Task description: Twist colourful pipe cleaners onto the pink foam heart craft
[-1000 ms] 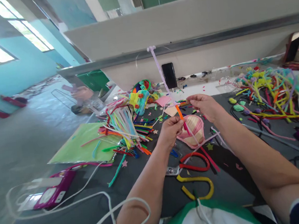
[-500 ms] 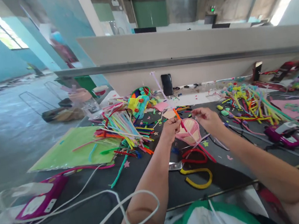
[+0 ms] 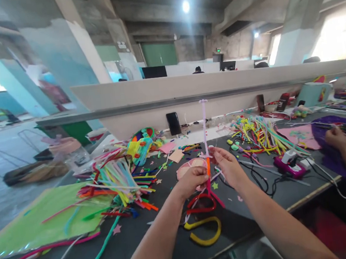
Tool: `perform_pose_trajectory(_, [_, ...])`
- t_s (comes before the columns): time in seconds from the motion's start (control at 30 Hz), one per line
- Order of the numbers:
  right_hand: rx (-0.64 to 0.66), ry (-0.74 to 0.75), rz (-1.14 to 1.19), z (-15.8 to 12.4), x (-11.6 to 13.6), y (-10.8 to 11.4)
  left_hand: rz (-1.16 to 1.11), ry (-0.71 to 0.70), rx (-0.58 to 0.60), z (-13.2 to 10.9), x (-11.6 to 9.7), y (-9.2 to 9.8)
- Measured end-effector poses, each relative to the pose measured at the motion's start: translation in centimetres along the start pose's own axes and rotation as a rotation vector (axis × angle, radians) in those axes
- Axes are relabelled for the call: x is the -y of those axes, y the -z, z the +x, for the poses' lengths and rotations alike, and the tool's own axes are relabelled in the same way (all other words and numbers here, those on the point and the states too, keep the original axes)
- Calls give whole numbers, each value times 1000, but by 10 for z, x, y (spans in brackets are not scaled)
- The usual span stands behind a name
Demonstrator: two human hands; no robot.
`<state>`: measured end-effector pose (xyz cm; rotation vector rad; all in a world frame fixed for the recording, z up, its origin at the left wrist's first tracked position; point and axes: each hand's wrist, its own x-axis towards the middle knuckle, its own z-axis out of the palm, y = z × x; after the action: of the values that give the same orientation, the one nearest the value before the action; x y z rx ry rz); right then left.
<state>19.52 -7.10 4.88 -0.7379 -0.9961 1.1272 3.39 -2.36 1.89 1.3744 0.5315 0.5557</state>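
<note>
My left hand [image 3: 196,177] pinches an upright stem of pipe cleaners, orange and red at the grip, with a lilac pipe cleaner [image 3: 205,130] rising above it. My right hand [image 3: 226,163] is closed at the stem's join, its fingertips on a short lilac end; its exact grip is partly hidden. Behind my left hand lies a pink woven pipe-cleaner piece [image 3: 183,169], partly covered. Below my hands, scissors with one red and one yellow handle [image 3: 206,237] rest on the dark table [image 3: 238,221].
Bundled pipe cleaners [image 3: 116,178] lie left near a green sheet [image 3: 46,217]; another heap [image 3: 254,133] is at right. A purple power strip [image 3: 291,168] trails cables. A phone [image 3: 173,123] leans on the partition [image 3: 128,119]. At far right, another person's hand [image 3: 338,141] holds a thin strand.
My right hand has come in to the stem from a little apart. The stem has turned from leaning to upright. The view has shifted right and up, bringing another person's hand into sight.
</note>
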Motion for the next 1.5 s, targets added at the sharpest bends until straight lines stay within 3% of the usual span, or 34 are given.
perform_pose_trajectory(0.17, [-7,70,23,10,11,16,121,-8,-105,9,7,-24])
perform_pose_trajectory(0.27, [12,32,86,16,10,24,149,-2,-187,16,14,-30])
perform_pose_trajectory(0.43, [103,-13,239,22,-7,17,148,36,-314,20,21,-20])
perform_pose_trajectory(0.73, [82,-178,307,33,-31,-8,161,5,-294,21,8,5])
perform_pose_trajectory(0.83, [128,-181,233,28,-46,-6,111,2,-268,16,16,11])
perform_pose_trajectory(0.97, [167,-291,89,23,-66,3,49,-2,-248,9,25,15])
perform_pose_trajectory(1.13, [139,-341,-2,24,-73,6,46,11,-278,8,26,16])
perform_pose_trajectory(1.3, [42,-311,-150,25,-80,10,226,105,-401,11,30,10])
perform_pose_trajectory(1.5, [-74,-190,-433,26,-94,13,524,87,-543,16,35,2])
